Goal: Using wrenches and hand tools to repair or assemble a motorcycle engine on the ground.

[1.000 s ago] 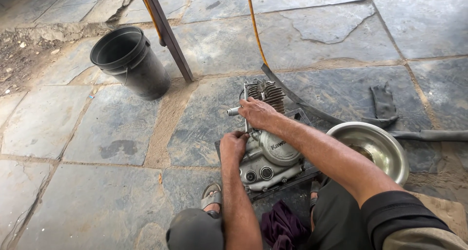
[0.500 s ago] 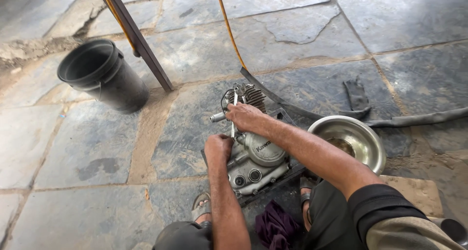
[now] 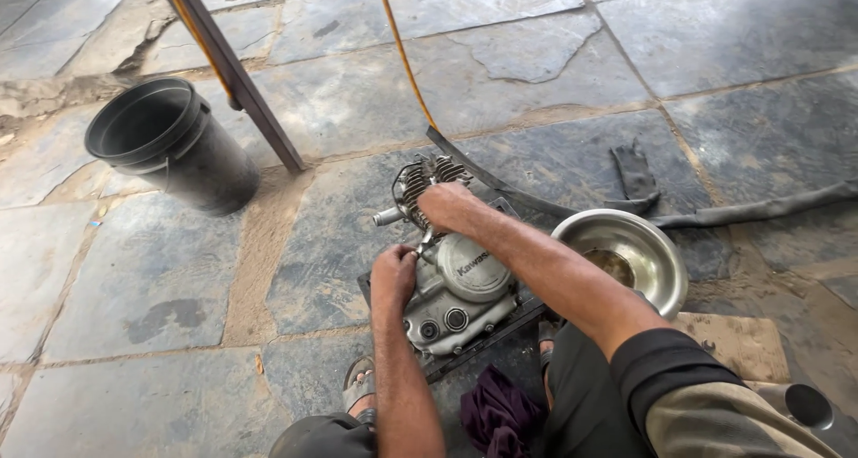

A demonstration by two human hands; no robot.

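Note:
A small grey motorcycle engine (image 3: 460,284) with a finned cylinder sits on a dark flat base on the stone floor in front of me. My right hand (image 3: 447,206) rests closed on top of the finned cylinder. My left hand (image 3: 393,272) is curled at the left side of the round side cover, its fingers pinched around a thin metal tool or part that I cannot make out clearly. A stub shaft (image 3: 387,216) sticks out to the left of the cylinder.
A steel bowl (image 3: 661,257) stands right of the engine. A black bucket (image 3: 170,145) is at the upper left beside a leaning metal bar (image 3: 237,74). A rubber strip (image 3: 751,212), a dark glove (image 3: 636,174) and an orange cord (image 3: 402,56) lie behind. A purple rag (image 3: 496,413) lies by my feet.
The view has shifted, so the whole scene has drifted in frame. Both hands stay on the engine, the right on the cylinder and the left at the side cover.

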